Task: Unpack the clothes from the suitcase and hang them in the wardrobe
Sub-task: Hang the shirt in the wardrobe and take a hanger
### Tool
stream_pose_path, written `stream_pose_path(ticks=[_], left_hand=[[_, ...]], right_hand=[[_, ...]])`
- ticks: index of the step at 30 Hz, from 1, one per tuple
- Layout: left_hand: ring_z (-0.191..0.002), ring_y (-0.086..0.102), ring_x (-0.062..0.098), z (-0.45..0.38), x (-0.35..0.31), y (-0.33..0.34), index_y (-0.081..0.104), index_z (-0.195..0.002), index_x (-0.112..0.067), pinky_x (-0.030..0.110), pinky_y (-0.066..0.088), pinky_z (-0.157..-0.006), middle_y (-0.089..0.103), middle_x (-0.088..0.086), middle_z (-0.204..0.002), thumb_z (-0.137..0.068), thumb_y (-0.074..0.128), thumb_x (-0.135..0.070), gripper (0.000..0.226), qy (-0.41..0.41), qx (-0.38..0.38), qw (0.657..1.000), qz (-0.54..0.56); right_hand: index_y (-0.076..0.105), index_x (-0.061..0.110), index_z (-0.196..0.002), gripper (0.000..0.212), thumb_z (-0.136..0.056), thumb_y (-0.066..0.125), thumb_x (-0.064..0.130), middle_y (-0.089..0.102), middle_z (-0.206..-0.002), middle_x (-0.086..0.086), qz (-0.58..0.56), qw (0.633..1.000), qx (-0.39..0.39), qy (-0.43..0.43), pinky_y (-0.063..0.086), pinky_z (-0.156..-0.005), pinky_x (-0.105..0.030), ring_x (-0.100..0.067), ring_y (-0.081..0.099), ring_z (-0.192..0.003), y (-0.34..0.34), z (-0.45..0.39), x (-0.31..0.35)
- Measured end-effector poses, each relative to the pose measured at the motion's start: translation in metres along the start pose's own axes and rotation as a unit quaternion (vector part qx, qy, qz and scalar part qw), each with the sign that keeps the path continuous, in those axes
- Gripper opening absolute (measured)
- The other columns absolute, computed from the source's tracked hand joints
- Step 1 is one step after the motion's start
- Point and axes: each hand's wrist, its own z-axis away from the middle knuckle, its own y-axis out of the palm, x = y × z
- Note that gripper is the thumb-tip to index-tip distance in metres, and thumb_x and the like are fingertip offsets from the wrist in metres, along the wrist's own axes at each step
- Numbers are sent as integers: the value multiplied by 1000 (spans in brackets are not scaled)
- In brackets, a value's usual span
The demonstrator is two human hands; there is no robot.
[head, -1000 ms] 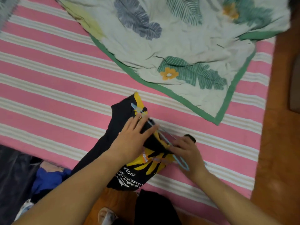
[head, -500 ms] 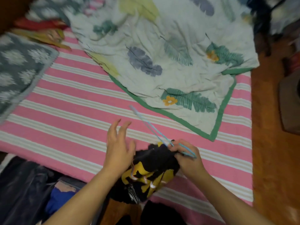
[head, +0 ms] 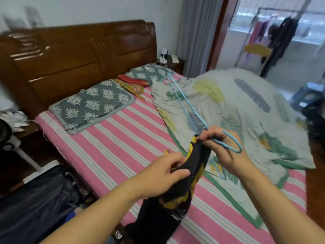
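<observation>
My left hand (head: 162,175) grips the black-and-yellow T-shirt (head: 177,196); my right hand (head: 223,150) pinches the blue wire hanger (head: 191,113). Threading comes next, I judge.

This is a bedroom in a home. A bed (head: 112,147) with a pink striped sheet stands against a carved wooden headboard (head: 79,55), with patterned grey pillows (head: 91,104) and a rumpled leaf-print quilt (head: 237,111) on it. A nightstand (head: 173,63) sits beside a grey curtain (head: 195,36). Beyond a doorway, clothes hang on a drying rack (head: 279,32) by a window.
</observation>
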Motion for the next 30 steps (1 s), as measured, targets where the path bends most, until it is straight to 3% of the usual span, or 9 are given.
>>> stream_pose_path(ticks=[5, 9, 14, 16, 18, 21, 25, 28, 30], left_hand=[[-103, 66, 25, 5, -19, -29, 67, -112, -8, 39, 51, -93, 70, 11, -110, -103, 55, -40, 36, -198, 17, 917, 347], [-67, 52, 21, 4, 10, -73, 66, -78, -8, 28, 38, -58, 61, 11, -73, -99, 57, -10, 22, -261, -182, 928, 192], [-80, 51, 21, 11, 29, -163, 63, -88, -14, 32, 39, -69, 58, 7, -80, -103, 49, -15, 20, -256, -438, 839, 195], [-88, 57, 24, 19, 32, -190, 69, -106, -8, 34, 42, -75, 66, 10, -92, -101, 52, -17, 20, -267, -471, 829, 139], [-107, 59, 35, 36, 37, -205, 69, -113, -5, 39, 45, -87, 66, 20, -117, -97, 55, -18, 25, -327, -475, 814, -73], [-130, 43, 45, 55, 56, -179, 57, -133, -14, 51, 39, -108, 45, 26, -143, -90, 62, -20, 44, -442, -374, 746, -328], [-143, 40, 26, 19, 61, -66, 37, -155, -23, 46, 32, -120, 43, 8, -154, -86, 75, -42, 81, -258, -219, 935, -102], [-142, 22, 7, -10, 49, 14, 30, -157, -34, 40, 17, -125, 27, -13, -149, -91, 67, -54, 78, -203, -130, 971, -5], [-140, 39, 14, -8, 53, 56, 55, -138, -30, 44, 31, -120, 41, -3, -152, -84, 61, -71, 68, -236, -62, 969, 23]], right_hand=[[77, 23, -69, 45, -80, 65, -19, 73, -83, 5, -92, 994, -29, 53, 52, -81, -18, -9, 67, -85, -7, -22, 31], [76, 22, -65, 49, -81, 62, -22, 73, -79, 6, -75, 994, -4, 84, 52, -78, -14, -5, 68, -82, -46, -19, 29], [73, 19, -63, 50, -83, 56, -23, 70, -66, 11, -42, 988, -88, 115, 52, -70, -11, 1, 64, -66, -109, -20, 6], [68, 12, -70, 42, -85, 53, -24, 68, -64, 7, -64, 984, -106, 127, 55, -68, -13, -3, 64, -63, -123, -22, 4], [63, 7, -77, 34, -88, 51, -22, 67, -67, 3, -96, 982, -102, 128, 58, -70, -18, -8, 66, -64, -126, -22, 8], [63, 17, -69, 41, -87, 52, -18, 65, -75, 2, -215, 964, -63, 141, 57, -64, -26, -13, 65, -68, -111, -15, 14], [66, 16, -68, 24, -62, 76, -5, 62, -84, -6, -291, 938, 79, 171, 54, -62, -30, -21, 63, -75, -73, -1, 22], [65, 10, -73, 25, -69, 73, -14, 60, -87, -12, -280, 930, 147, 188, 54, -64, -30, -26, 61, -78, -47, 11, 26], [65, 9, -76, 24, -77, 63, -14, 59, -90, -12, -275, 926, 169, 193, 51, -68, -31, -27, 59, -81, -39, 20, 27]])
